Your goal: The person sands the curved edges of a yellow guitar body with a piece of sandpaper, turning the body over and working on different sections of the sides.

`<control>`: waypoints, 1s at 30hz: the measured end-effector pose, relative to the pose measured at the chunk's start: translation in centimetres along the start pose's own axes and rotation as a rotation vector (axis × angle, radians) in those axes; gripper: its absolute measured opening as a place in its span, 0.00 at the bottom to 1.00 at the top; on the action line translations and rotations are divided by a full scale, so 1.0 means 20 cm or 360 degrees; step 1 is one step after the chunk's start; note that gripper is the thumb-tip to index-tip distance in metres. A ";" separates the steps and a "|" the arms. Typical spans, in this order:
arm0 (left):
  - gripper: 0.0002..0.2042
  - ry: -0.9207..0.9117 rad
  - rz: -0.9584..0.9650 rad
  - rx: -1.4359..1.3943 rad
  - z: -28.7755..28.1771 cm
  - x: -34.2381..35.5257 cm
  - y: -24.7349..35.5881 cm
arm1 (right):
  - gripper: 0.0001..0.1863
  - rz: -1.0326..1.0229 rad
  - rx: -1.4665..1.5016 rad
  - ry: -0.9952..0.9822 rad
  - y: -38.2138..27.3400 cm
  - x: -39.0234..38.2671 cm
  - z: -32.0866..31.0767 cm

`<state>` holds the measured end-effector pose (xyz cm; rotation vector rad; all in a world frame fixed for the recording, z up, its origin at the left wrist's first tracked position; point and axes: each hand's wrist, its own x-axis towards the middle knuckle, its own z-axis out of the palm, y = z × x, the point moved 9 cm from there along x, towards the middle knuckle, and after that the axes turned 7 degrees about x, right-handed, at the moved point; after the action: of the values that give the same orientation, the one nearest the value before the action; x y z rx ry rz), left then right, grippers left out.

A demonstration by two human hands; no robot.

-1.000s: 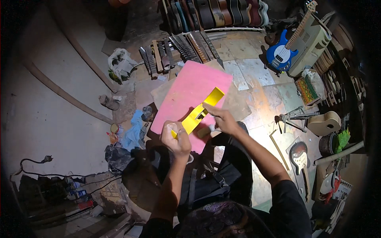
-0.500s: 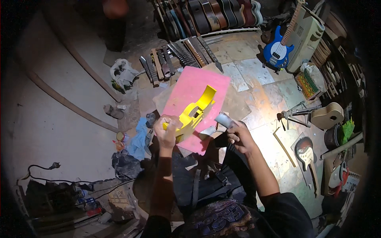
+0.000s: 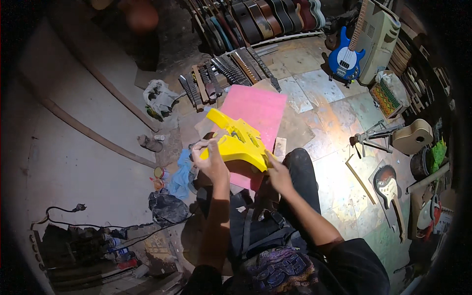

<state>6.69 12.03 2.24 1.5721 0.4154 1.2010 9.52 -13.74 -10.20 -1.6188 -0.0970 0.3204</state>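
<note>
A yellow electric guitar body [image 3: 237, 150] is raised at a tilt above a pink board [image 3: 254, 104], its cut-outs turned upward. My left hand [image 3: 210, 160] is closed on the body's left end, thumb over the edge. At the lower right edge, my right hand [image 3: 279, 178] grips the body with fingers partly hidden behind it; whether it also holds anything else is hidden. My dark-clad knee [image 3: 300, 162] rises just right of the body.
Guitar necks [image 3: 236, 69] and a rack of bodies [image 3: 263, 22] lie ahead. A blue bass [image 3: 346, 61], metal stand [image 3: 368, 140], acoustic guitar [image 3: 412, 137] and sunburst body [image 3: 386, 182] are right. A blue cloth [image 3: 182, 177], cans [image 3: 160, 173] and power cord [image 3: 78, 207] are left.
The yellow body has swung from an upward-right slant to lying crosswise, far end now upper left. My right hand moved back onto it; the grey object it held is out of sight.
</note>
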 end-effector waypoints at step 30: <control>0.37 -0.0293 -0.0311 -0.0598 -0.03 -0.14 0.06 | 0.32 -0.0694 -0.0338 -0.0306 -0.64 -0.01 0.34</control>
<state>4.68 9.83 1.93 1.2709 0.2022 0.9135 9.23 -6.30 2.25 -1.7213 -0.6391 0.1283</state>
